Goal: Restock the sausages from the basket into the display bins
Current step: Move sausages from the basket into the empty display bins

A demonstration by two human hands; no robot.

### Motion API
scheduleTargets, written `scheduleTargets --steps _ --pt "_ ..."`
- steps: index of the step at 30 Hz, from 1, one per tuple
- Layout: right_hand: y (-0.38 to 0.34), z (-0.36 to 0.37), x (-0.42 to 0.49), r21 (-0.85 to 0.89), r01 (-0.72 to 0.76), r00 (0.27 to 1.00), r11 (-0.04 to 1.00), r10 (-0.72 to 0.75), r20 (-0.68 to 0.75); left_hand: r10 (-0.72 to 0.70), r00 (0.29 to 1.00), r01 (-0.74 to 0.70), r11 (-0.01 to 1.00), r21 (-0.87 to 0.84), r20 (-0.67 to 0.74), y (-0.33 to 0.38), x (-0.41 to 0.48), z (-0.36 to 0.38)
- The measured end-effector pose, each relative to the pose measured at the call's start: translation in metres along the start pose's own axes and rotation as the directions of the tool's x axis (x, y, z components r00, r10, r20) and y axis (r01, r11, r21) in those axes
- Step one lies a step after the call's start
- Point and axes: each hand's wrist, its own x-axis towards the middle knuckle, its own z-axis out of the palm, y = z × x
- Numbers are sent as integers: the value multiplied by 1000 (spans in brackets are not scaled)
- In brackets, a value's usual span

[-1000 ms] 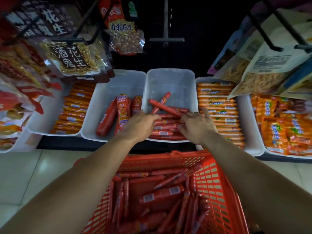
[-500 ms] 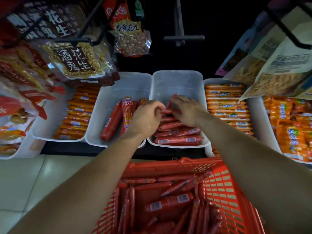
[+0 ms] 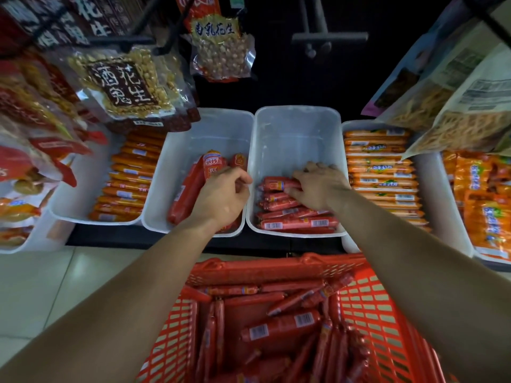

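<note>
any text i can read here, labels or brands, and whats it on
"酒鬼花生": dark label on the hanging peanut bag, upper left.
"南乳花生": yellow label on the smaller peanut bag, top centre.
"双汇": thick red sausage in the second bin.
Barcodes on the sausages in the middle bin: digits too small.
Orange sausage packs and right-hand bags: print blurred.

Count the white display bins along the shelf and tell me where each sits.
4 clearly: far-left bin with orange sticks, left-middle bin with thick sausages, centre bin under the right hand, right bin with orange packs. Further bins at both edges may be partly hidden.
</note>
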Motion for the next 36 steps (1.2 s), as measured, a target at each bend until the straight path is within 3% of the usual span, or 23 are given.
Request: scheduleTargets --steps 4,10,13,17,19,21,25,36 --pt "-3 3 -16 167 22 999 986 -26 22 -19 999 18 999 -27 -29 5 -12 -6" --pt "-14 -8 -81 398 -15 975 917 101 -198 -42 998 38 997 -64 -56 34 -65 -34" --pt "-25 -4 -131 518 55 960 854 98 -263 -51 997 45 994 -96 -65 46 -116 -41" --pt "-49 18 -200 628 74 912 775 202 -357 -109 994 106 991 -86 -32 50 -187 -35" --pt "-60 43 -224 669 11 941 744 219 -259 -176 983 177 984 -36 45 43 -217 -26" --pt "-68 77 -240 656 -93 987 749 155 -37 -295 941 294 955 28 163 31 -242 -12" --pt "-80 131 -252 456 -148 956 877 9 293 -463 820 442 886 141 337 4 -280 18" --pt "-105 184 -189 123 21 921 992 -67 384 -484 666 458 866 201 568 -56 -292 75"
